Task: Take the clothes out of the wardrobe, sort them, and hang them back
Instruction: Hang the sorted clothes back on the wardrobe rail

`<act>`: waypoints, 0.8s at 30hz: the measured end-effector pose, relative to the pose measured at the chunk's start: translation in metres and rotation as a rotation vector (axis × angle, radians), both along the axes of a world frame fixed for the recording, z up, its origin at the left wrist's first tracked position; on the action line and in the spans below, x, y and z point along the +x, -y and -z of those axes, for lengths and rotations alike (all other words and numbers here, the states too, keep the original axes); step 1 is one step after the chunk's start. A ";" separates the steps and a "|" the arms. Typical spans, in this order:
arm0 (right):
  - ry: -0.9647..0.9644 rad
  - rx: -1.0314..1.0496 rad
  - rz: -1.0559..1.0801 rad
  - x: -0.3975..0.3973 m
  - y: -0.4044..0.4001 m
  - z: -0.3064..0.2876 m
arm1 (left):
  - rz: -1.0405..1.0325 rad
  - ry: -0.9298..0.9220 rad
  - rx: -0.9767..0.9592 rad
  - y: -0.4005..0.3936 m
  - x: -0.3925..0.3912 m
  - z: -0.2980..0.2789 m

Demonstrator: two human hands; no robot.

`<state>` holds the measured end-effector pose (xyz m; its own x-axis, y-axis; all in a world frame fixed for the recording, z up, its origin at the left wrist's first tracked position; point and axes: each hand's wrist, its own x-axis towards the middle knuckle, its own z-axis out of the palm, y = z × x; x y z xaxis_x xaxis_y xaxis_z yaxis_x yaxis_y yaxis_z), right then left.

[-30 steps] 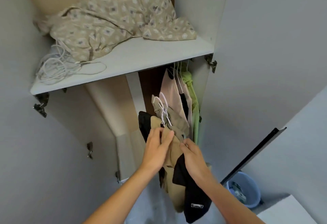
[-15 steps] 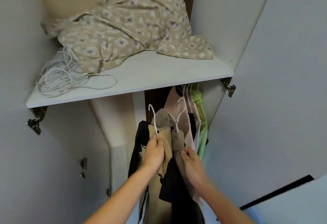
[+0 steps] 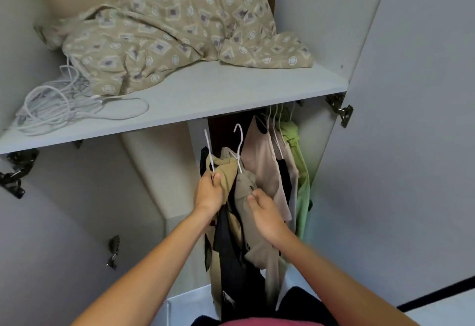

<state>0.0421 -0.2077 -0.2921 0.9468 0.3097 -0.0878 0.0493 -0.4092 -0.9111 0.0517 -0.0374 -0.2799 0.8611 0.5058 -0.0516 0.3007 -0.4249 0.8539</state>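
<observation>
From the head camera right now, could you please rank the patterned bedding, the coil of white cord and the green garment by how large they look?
1. Patterned bedding, clearly largest.
2. Coil of white cord.
3. Green garment, though other clothes hide much of it, so second and third are unsure.

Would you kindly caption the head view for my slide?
Both hands, left and right, hold hangered clothes below the wardrobe shelf.
</observation>
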 end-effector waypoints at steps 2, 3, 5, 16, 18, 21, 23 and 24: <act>0.027 0.013 -0.009 0.016 -0.004 0.002 | -0.023 0.034 -0.002 -0.002 0.015 0.000; 0.041 0.023 -0.008 0.024 -0.006 0.004 | -0.035 0.049 -0.005 -0.003 0.023 0.001; 0.066 0.045 -0.005 0.042 -0.010 0.006 | -0.055 0.078 0.005 -0.006 0.040 0.002; 0.176 0.050 -0.010 0.141 -0.024 0.022 | -0.114 0.142 0.022 -0.021 0.126 0.017; 0.178 0.052 -0.009 0.157 -0.030 0.025 | -0.133 0.154 -0.027 -0.024 0.141 0.017; 0.168 0.014 0.011 0.180 -0.038 0.026 | -0.154 0.135 -0.083 -0.029 0.161 0.019; 0.160 -0.043 0.012 0.192 -0.039 0.031 | -0.173 0.088 -0.112 -0.032 0.169 0.025; 0.161 -0.093 0.006 0.195 -0.038 0.035 | -0.179 0.069 -0.122 -0.033 0.171 0.029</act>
<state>0.2373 -0.1700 -0.3273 0.9527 0.3017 0.0366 0.1885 -0.4921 -0.8499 0.2228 -0.0041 -0.3093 0.7620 0.6442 -0.0658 0.3013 -0.2628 0.9166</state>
